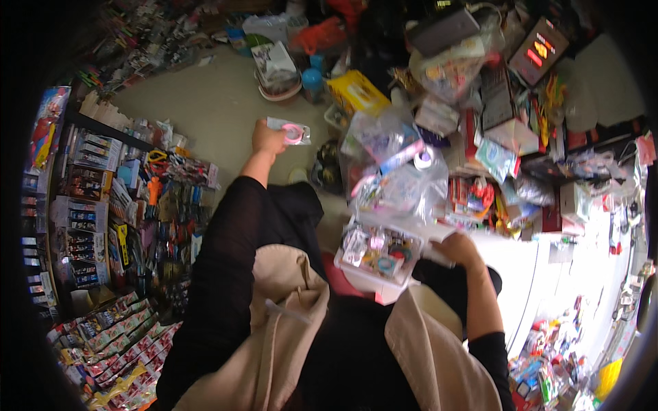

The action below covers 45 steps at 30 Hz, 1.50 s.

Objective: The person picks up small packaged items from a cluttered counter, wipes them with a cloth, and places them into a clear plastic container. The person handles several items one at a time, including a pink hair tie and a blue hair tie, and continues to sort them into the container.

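My left hand (267,137) is stretched out over the floor, gripping a small clear packet (303,134) with a pink ring-shaped item (293,133) inside. My right hand (458,249) is at the right side of a clear plastic box (378,277), its fingers by a pale translucent sheet or bag edge (434,231). Blur hides whether those fingers grip it. Small packaged items (383,251) fill the box, which is lidless on top and sits in front of my body. Just beyond it lies a large clear plastic bag (406,187) with packaged goods in it.
Shelves of packaged goods (87,216) stand on the left. A yellow packet (357,91), a blue-lidded container (312,79) and a plastic tub (280,90) are ahead on the floor (205,97). Piled boxes and bags (504,138) crowd the right, with a lit screen (540,51) above.
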{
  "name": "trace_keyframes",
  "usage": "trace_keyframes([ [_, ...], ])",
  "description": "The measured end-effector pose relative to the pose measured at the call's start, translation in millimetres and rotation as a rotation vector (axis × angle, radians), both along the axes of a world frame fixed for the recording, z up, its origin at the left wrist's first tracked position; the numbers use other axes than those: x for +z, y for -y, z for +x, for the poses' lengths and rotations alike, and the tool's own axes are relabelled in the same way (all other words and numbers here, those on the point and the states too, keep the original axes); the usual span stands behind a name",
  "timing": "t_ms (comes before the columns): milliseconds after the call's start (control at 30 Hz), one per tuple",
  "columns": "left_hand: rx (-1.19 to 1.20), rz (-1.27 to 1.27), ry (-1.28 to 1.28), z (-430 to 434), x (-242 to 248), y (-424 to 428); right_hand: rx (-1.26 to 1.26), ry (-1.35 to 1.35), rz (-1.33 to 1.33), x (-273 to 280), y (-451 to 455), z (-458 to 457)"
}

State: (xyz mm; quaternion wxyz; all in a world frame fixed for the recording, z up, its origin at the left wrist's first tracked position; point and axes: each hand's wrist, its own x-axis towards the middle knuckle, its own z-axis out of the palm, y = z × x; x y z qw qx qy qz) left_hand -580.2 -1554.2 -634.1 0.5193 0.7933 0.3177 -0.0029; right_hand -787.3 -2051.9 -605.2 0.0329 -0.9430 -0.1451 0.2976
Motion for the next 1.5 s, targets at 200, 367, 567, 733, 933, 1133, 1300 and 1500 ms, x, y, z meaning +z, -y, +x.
trace_keyframes([
  [200,-0.146,0.332,0.225,39,-27,30,-0.233,-0.205,0.04,17,-35,-10],
  [367,-0.097,0.524,0.233,65,-29,74,-0.102,-0.177,0.009,33,-54,-3],
  [567,0.098,0.143,0.323,154,-60,80,0.094,-0.299,0.058,32,-78,1],
  [733,0.146,0.242,0.483,242,-73,70,0.061,-0.222,0.292,25,-83,6],
  [933,0.059,0.423,0.349,312,-42,69,-0.024,-0.393,0.254,2,-61,6],
  [1133,-0.187,0.544,0.254,367,-39,54,-0.354,-0.479,0.288,-11,-65,2],
  [1300,-0.427,0.668,-0.012,403,-54,33,-0.426,-0.435,0.365,-2,-82,4],
  [1500,-0.218,0.643,0.592,375,-15,18,-0.366,-0.405,0.484,-7,-84,14],
])
